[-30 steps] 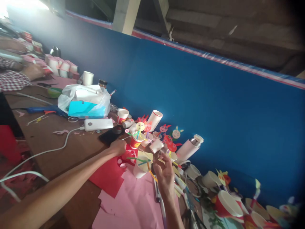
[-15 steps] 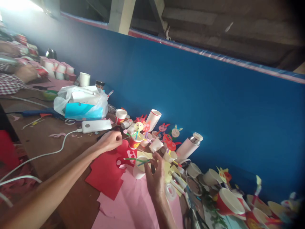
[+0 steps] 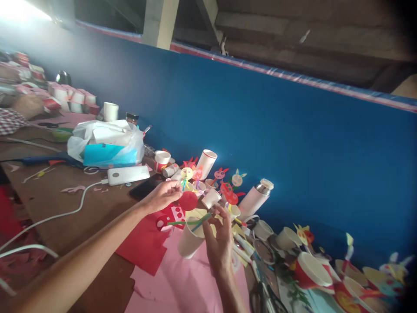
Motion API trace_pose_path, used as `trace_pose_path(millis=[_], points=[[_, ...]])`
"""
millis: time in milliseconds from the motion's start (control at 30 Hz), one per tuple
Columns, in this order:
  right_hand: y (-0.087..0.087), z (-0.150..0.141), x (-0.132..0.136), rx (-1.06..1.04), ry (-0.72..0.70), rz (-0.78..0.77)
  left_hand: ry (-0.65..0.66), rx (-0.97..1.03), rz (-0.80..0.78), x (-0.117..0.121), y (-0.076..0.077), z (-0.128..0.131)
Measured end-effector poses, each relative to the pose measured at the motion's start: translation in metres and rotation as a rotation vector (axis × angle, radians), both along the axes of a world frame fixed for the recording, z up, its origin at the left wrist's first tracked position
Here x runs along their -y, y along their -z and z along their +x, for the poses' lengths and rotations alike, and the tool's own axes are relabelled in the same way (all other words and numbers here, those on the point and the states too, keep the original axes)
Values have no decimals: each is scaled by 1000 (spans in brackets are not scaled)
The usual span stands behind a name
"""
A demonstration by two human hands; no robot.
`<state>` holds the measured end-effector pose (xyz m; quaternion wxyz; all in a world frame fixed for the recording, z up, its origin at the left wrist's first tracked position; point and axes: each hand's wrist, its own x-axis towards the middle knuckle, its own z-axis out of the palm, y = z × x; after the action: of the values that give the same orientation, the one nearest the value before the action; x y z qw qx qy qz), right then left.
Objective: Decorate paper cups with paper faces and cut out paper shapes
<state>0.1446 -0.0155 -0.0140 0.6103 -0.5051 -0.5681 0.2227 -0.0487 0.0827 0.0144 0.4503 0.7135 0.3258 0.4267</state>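
The left hand [image 3: 164,194] pinches a red paper disc [image 3: 188,201] at its edge, holding it just behind the white paper cup [image 3: 187,244]. The right hand [image 3: 220,241] has thumb and fingers closed on a green strip [image 3: 177,223] that crosses the cup's mouth, with a blue strip [image 3: 196,226] beside it. The cup tilts over the pink paper [image 3: 182,287]; whether its base touches cannot be told.

Beneath the left forearm lies a red sheet [image 3: 143,245], with a dotted scrap [image 3: 177,212] near the cup. Close beyond both hands things crowd together: a yellow face figure [image 3: 186,173] behind the left hand, a tipped cup [image 3: 211,198] just past the right fingertips, then red figures [image 3: 230,194] and a pink flask [image 3: 254,201] leaning back. Markers [image 3: 245,247] hem in the right wrist, and scissors [image 3: 267,300] lie nearer the wearer.

To the left, a dark phone [image 3: 140,189] sits partly behind the left hand, then a white power bank [image 3: 128,174] with its cable [image 3: 85,198] trailing across the surface [image 3: 42,204], and a plastic bag [image 3: 76,139]. Red-and-white cups [image 3: 314,271] cluster far right. At far left, a co-worker's hand [image 3: 29,106] shows beyond a checked sleeve [image 3: 11,121].
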Motion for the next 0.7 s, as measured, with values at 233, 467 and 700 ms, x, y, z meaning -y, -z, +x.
trace_pose_path(millis=[233, 467, 700], points=[[5, 4, -3, -47, 23, 5, 145, 283, -236, 4, 0, 14], [11, 6, -3, 11, 49, 19, 528, 1005, -671, 9, 2, 18], [15, 6, -5, 67, 44, 56, 535, 1034, -711, 11, 2, 20]])
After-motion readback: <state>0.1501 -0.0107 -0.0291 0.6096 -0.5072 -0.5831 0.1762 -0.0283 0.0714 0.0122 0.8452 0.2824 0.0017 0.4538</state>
